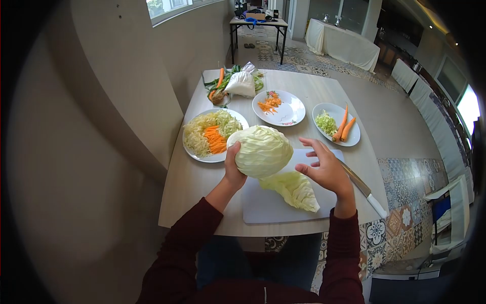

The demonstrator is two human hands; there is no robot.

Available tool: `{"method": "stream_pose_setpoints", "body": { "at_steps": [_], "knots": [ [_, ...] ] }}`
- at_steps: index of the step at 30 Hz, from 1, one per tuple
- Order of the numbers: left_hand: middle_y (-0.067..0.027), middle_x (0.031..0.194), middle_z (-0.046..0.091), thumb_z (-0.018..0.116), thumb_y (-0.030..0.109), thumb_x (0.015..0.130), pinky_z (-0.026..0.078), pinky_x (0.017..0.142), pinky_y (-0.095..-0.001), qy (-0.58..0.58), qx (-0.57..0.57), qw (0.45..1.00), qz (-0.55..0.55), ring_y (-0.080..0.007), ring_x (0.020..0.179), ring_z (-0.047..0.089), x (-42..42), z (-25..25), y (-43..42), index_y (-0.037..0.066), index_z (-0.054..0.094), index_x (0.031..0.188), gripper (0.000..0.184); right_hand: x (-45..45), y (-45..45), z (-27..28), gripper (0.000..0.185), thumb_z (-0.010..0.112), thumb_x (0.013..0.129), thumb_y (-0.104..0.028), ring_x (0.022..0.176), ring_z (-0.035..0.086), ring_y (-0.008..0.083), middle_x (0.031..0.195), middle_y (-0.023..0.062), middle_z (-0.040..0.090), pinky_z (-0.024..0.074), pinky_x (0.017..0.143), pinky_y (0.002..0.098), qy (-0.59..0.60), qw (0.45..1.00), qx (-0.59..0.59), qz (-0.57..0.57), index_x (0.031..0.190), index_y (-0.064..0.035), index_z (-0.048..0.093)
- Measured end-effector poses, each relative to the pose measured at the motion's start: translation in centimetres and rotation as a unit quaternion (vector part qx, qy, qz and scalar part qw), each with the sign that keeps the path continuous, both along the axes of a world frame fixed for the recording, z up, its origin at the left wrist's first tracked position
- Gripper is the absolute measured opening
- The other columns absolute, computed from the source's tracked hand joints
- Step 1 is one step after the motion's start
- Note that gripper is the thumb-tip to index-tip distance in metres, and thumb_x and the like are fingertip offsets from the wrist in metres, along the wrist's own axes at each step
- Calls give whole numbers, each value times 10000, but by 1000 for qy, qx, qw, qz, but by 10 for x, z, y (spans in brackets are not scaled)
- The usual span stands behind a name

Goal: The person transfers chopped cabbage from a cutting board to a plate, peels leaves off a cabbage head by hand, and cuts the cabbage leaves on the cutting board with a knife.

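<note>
A pale green cabbage [261, 151] is held up by my left hand [235, 167], whose fingers and thumb grip its left side. To the right of the cabbage, my right hand [325, 170] is apart from it, fingers spread and slightly curled, holding nothing. Below them a loose cabbage leaf [293, 190] lies on the white cutting board [255, 210]. A knife [363, 188] with a white handle rests at the board's right side, its handle toward the table's right corner.
Behind the cabbage stand a plate [195, 153] of shredded vegetables, a plate [293, 111] with orange scraps, and a plate [357, 133] with two carrots and chopped greens. A tied plastic bag [241, 84] and more vegetables lie at the far left. A wall [126, 101] is at the left.
</note>
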State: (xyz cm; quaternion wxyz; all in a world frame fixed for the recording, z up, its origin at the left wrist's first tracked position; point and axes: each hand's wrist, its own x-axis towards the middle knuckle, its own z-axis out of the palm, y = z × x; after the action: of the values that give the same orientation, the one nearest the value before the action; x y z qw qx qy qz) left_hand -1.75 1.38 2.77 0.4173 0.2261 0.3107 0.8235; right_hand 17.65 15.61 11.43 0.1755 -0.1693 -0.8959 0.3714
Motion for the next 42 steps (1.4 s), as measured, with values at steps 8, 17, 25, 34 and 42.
{"method": "stream_pose_setpoints", "body": {
  "at_steps": [8, 17, 25, 34, 42],
  "knots": [
    [-177, 1373, 334, 625, 404, 812, 566, 760, -338, 224, -57, 973, -9, -262, 1073, 566, 3, -9, -2, 58, 88, 1451, 903, -62, -6, -64, 1043, 803, 645, -440, 1279, 352, 340, 1366, 193, 305, 321, 1061, 435, 190, 976, -52, 92, 1417, -86, 197],
    [-196, 1455, 191, 826, 298, 674, 491, 905, -387, 335, -25, 941, 39, -307, 1164, 501, 15, -7, 8, 190, -20, 1478, 1172, -56, 2, -89, 823, 595, 841, -421, 1191, 468, 311, 1371, 168, 289, 548, 792, 467, 223, 810, -513, 176, 1414, -155, 67],
    [-203, 1408, 239, 845, 277, 638, 498, 906, -402, 298, -83, 948, 76, -298, 1150, 507, 18, -11, 8, 180, -10, 1469, 1196, -56, 3, -85, 779, 540, 888, -444, 1228, 448, 309, 1393, 166, 288, 525, 849, 476, 187, 815, -516, 186, 1419, -169, 41],
    [-201, 1405, 235, 877, 292, 576, 501, 907, -401, 313, -108, 939, 92, -289, 1137, 514, 20, -5, 5, 162, 16, 1469, 1247, -53, -1, -82, 733, 479, 906, -470, 1259, 438, 250, 1400, 143, 390, 403, 1010, 418, 180, 795, -548, 188, 1423, -14, 231],
    [-203, 1409, 220, 903, 299, 529, 508, 897, -400, 363, -107, 918, 120, -299, 1131, 518, 22, -6, 5, 126, 10, 1466, 1306, -49, 2, -82, 712, 498, 882, -406, 1234, 460, 291, 1378, 166, 413, 397, 1012, 430, 181, 775, -572, 200, 1402, 21, 265]
  ]
}}
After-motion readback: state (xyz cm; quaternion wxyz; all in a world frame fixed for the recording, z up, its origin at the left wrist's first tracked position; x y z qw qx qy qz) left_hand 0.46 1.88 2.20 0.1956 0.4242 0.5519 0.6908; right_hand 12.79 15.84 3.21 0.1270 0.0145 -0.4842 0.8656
